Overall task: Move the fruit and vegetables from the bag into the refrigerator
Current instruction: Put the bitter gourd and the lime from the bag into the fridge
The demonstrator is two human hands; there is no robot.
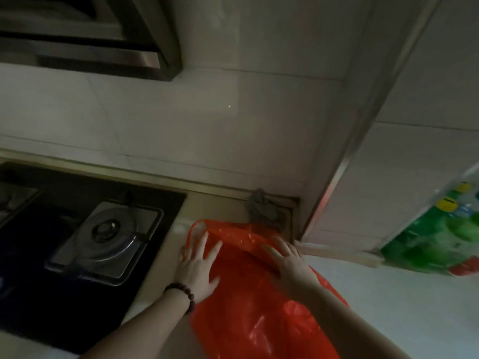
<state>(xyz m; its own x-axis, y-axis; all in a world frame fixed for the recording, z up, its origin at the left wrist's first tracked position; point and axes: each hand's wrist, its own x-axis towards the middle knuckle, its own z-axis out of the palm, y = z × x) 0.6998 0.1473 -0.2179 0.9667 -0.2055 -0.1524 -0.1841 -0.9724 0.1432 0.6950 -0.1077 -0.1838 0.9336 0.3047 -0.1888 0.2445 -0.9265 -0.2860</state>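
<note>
A red plastic bag [248, 307] lies on the kitchen counter [166, 257] to the right of the stove. My left hand [198, 268], with a dark bead bracelet on the wrist, rests flat on the bag's left side, fingers spread and straight. On the bag's upper right edge sits my right hand [290, 265], fingers extended over the plastic near its mouth. What the bag holds is hidden. No fruit, vegetables or refrigerator are in view.
A black gas stove [85, 237] with a metal burner fills the left. A grey rag [261, 207] lies crumpled in the corner behind the bag. A green plastic package [438, 229] leans at the right wall. A range hood [90, 35] hangs above.
</note>
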